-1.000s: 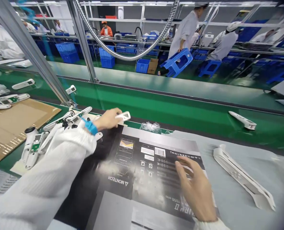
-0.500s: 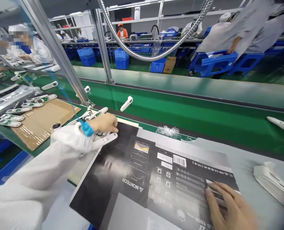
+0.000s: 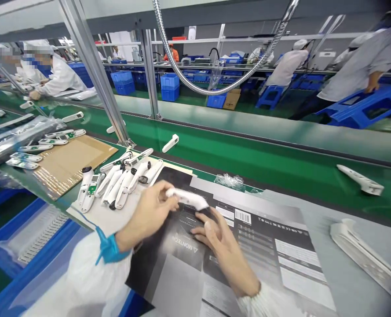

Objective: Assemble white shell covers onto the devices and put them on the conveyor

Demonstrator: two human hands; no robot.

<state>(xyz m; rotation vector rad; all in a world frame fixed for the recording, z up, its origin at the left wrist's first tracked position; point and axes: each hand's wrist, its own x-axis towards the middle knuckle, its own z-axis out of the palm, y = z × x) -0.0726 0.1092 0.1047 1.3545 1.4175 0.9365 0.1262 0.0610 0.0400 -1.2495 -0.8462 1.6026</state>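
My left hand [image 3: 157, 204] pinches the narrow end of a white handheld thermometer [image 3: 189, 198] above a black printed cardboard sheet [image 3: 169, 264]. The thermometer's wider end, with a dark tip, points right. My right hand [image 3: 220, 242] is at that dark tip with its fingers apart; whether they touch it is hard to tell. To the left of my left hand, several similar white thermometers [image 3: 114, 185] lie in a cluster on a pale sheet, some opened with green circuit boards showing. A blue band is around my left wrist.
A green conveyor belt [image 3: 248, 163] runs behind the bench, carrying spaced white thermometers. Brown cardboard [image 3: 78, 160] with opened units lies left, a blue bin [image 3: 4, 251] below it. A white casing [image 3: 363, 253] lies right. A metal post [image 3: 93, 66] and flexible hose [image 3: 195, 88] stand ahead. People work beyond.
My left hand has lifted a thermometer from the cluster and brought it right, over the printed sheet. My right hand has moved left from the sheet's right side to the thermometer's dark tip.
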